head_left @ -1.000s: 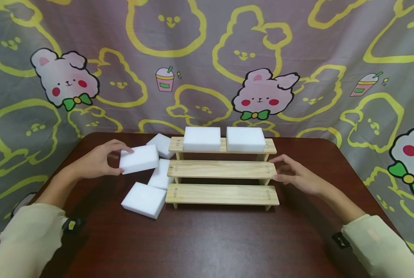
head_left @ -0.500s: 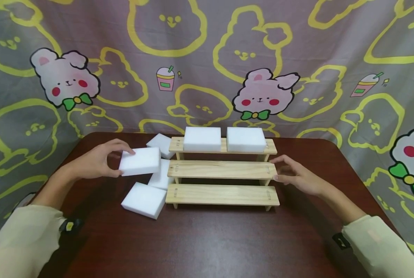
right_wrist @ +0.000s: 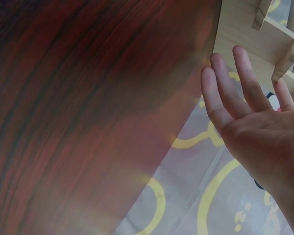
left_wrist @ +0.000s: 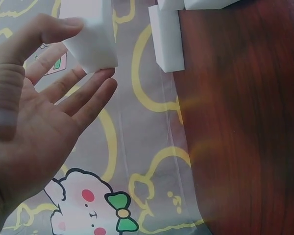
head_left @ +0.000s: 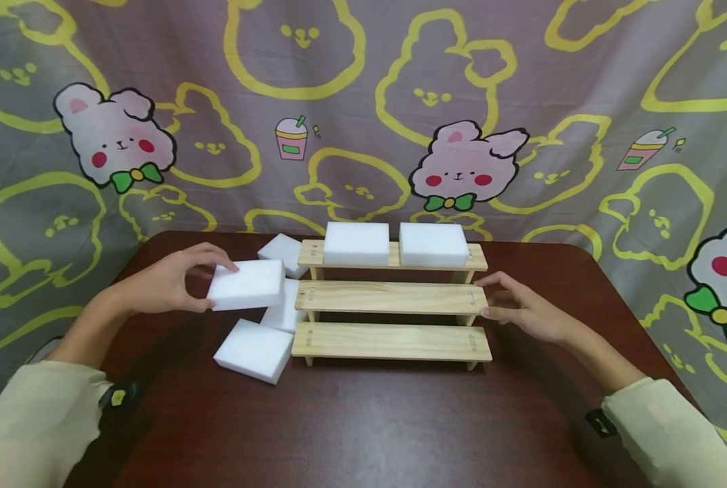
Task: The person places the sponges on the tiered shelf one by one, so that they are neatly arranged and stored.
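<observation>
My left hand (head_left: 165, 281) grips a white foam block (head_left: 249, 281) by its left end, thumb near and fingers behind. In the left wrist view the thumb lies on one face of that block (left_wrist: 93, 36) and fingertips touch its lower end. It hovers over other blocks left of a three-step wooden display rack (head_left: 390, 341). My right hand (head_left: 531, 308) holds the right end of the middle step between thumb and index finger. Its other fingers stretch out loosely in the right wrist view. Two white blocks (head_left: 356, 242) sit side by side on the top step.
Left of the rack, white blocks lie on the dark wooden table (head_left: 363, 427): one at the back (head_left: 282, 252), one partly under the held block (head_left: 285, 308), one in front (head_left: 255, 351). A patterned curtain (head_left: 351, 88) hangs behind the table.
The held block has shifted slightly right and down and turned more level with the rack. My right hand stays at the rack's end, and the blocks on the top step have not moved.
</observation>
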Tool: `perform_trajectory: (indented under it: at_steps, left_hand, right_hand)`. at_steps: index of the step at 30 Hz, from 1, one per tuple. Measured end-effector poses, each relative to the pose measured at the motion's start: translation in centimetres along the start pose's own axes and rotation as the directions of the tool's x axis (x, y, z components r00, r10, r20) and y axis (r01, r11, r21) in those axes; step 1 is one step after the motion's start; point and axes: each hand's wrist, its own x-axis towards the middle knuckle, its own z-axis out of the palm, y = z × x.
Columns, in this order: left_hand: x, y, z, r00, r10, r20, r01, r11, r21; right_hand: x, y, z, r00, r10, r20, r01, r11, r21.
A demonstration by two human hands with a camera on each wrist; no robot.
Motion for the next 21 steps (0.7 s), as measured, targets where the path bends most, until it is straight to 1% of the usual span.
perform_trajectory:
  at_steps: [5,12,15,21]
  left_hand:
    - [-0.03,0.11,-0.04,1.0,0.014,0.009,-0.014,1.0,-0.013]
    - [0.2,0.2,0.15,0.999,0.039,0.035,-0.037,0.998,-0.06]
    - [0.25,0.37,0.25,0.997,0.055,0.045,-0.051,0.996,-0.076]
    - [0.34,0.93,0.49,0.996,0.066,0.063,-0.06,0.994,-0.094]
  right_hand:
    - [0.05,0.01,0.01,1.0,-0.004,0.0,0.004,1.0,-0.003]
    - [0.08,0.14,0.03,1.0,-0.004,-0.003,0.004,1.0,-0.004]
    - [0.07,0.12,0.06,1.0,-0.004,-0.005,0.004,1.0,-0.002]
    - [0.02,0.07,0.04,1.0,0.0,-0.008,0.0,1.0,-0.009]
